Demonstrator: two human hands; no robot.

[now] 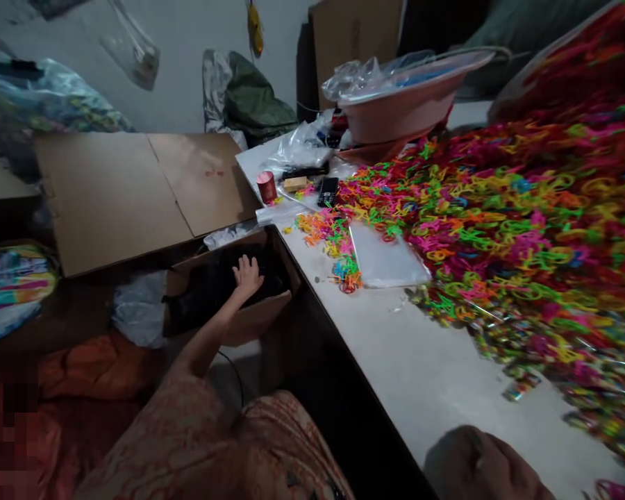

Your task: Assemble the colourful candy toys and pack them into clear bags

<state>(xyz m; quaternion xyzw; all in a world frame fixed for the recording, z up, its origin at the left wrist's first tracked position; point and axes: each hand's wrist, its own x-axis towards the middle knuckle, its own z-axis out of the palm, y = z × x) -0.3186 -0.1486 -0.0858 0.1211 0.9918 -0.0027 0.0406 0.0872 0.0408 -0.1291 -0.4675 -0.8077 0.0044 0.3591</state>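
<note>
My left hand reaches out over an open cardboard box lined with something black, perhaps a bag. Its fingers are spread and no object shows in it. Whether the fingertips touch the black lining is hard to tell. At the bottom edge, on the white tabletop, a blurred brownish shape looks like my right hand, cut off by the frame. Its fingers cannot be made out. Beyond it spreads a big heap of small bright plastic pieces, with a stack of clear plastic sheets or bags at its near side.
A pink basin holding plastic bags stands at the table's back. Near it lie a keypad phone, a red cup and a small yellowish block. Large cardboard flaps rise behind the box. Orange cloth lies at left.
</note>
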